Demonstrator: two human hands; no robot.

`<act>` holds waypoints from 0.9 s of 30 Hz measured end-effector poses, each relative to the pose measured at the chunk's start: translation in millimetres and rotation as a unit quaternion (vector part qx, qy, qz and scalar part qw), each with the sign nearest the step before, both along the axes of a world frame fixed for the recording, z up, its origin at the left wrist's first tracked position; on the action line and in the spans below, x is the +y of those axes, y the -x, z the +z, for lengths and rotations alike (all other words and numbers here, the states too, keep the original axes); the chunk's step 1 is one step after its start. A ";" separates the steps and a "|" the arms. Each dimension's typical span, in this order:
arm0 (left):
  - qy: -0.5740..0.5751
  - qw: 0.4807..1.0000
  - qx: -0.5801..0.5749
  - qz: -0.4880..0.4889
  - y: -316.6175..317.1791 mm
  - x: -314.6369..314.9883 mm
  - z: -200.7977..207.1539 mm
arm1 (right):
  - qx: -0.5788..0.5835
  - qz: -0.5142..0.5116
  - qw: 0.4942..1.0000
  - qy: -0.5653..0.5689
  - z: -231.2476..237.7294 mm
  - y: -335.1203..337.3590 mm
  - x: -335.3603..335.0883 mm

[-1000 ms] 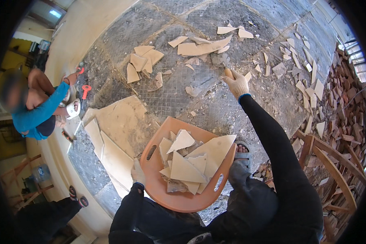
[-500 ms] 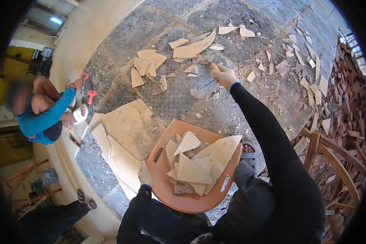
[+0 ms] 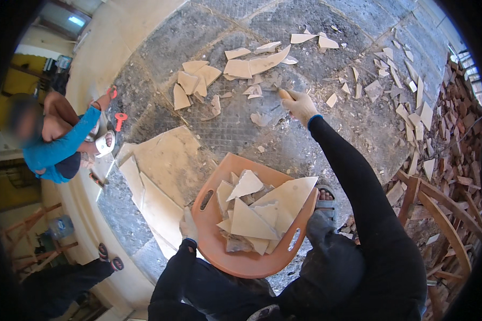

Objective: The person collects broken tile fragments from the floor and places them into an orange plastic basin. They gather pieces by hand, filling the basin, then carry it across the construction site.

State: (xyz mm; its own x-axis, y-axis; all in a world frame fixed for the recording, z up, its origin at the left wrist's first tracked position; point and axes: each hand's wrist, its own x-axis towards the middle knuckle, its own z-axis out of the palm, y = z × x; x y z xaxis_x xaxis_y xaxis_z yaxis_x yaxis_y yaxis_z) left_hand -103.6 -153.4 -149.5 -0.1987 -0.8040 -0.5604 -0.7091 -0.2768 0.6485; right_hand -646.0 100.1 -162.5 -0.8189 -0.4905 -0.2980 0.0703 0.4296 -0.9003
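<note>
My gloved right hand [image 3: 301,106] is closed round the wooden handle of a tool [image 3: 285,94] over the grey floor. The tool's working end is hard to make out. Just beyond it lie cream tile shards [image 3: 251,66], some overlapping. My gloved left hand [image 3: 188,224] is beside the left rim of an orange plastic tub [image 3: 214,262]; whether its fingers grip the rim does not show. Broken tile pieces [image 3: 254,220] are heaped in the tub, the largest leaning over its right rim. The tub sits in front of my knees.
Large cream tile slabs [image 3: 168,160] lie left of the tub. At the left a person in a blue top [image 3: 64,144] crouches near a red-handled tool [image 3: 120,120]. Scattered shards [image 3: 412,115], a reddish rubble heap [image 3: 458,139] and curved wooden pieces [image 3: 445,227] are on the right.
My right hand and its tool have shifted slightly right and nearer to me. The view has tilted a little. The heap in the tub looks the same.
</note>
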 end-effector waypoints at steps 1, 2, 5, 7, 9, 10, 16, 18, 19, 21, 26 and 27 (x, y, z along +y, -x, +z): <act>0.001 1.000 -0.014 -0.001 -0.7 -0.1 -1.9 | -0.043 -0.002 0.999 0.021 1.6 3.9 -5.8; 0.001 1.000 -0.029 -0.003 -1.6 -1.9 -3.1 | -0.088 -0.015 0.996 0.025 2.1 6.5 -12.2; -0.012 1.000 -0.025 0.007 -3.7 -5.3 -7.4 | -0.033 -0.021 0.999 -0.003 -1.1 17.0 -40.6; -0.007 0.999 -0.035 -0.001 -4.9 -6.2 -8.3 | -0.051 -0.042 0.995 0.077 -8.8 12.8 -54.3; -0.004 0.999 -0.036 -0.004 -4.3 -5.9 -6.6 | -0.074 -0.040 0.992 0.092 -16.1 9.4 -63.0; -0.002 1.000 -0.030 -0.006 -3.4 -5.0 -5.1 | -0.088 -0.041 0.990 0.103 -18.5 8.7 -62.9; 0.044 0.994 -0.094 -0.035 3.7 -0.8 2.8 | -0.163 -0.025 0.970 0.181 -15.0 -13.3 -40.9; 0.035 0.995 -0.089 -0.035 3.4 0.0 3.0 | -0.190 -0.020 0.972 0.136 -6.4 -21.8 -23.2; 0.040 0.995 -0.081 -0.041 2.9 0.6 2.6 | -0.175 0.018 0.975 0.134 -1.7 -25.6 -11.5; 0.025 0.996 -0.072 -0.038 1.7 1.2 2.2 | -0.155 0.064 0.982 0.080 6.6 -38.3 17.3; 0.034 0.996 -0.084 -0.021 5.3 4.5 7.5 | -0.010 0.156 0.987 -0.025 12.3 -78.1 83.9; 0.031 0.996 -0.079 -0.020 7.2 5.1 10.4 | 0.021 0.176 0.983 -0.054 12.5 -87.2 94.3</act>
